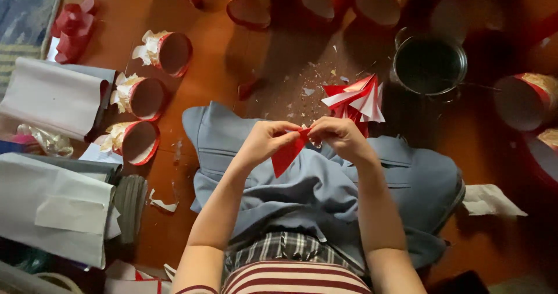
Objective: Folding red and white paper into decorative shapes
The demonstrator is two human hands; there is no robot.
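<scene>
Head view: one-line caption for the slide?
Both hands, left hand and right hand, pinch a folded red paper piece over a blue-skirted lap, red-rimmed paper cylinders scattered around.

Both forearms are bare and extend from the near edge toward the centre of the scene, converging above the lap. Left hand (264, 143): fingers curled inward, thumb and forefinger pinched together at the tip, wrist bent slightly toward the right. Right hand (340, 136): fingers curled, knuckles facing up, thumb and forefinger pinched toward the left. The fingertips of the two hands meet, or nearly meet, at the centre. Elbows sit wide apart, near the lower edge.
</scene>
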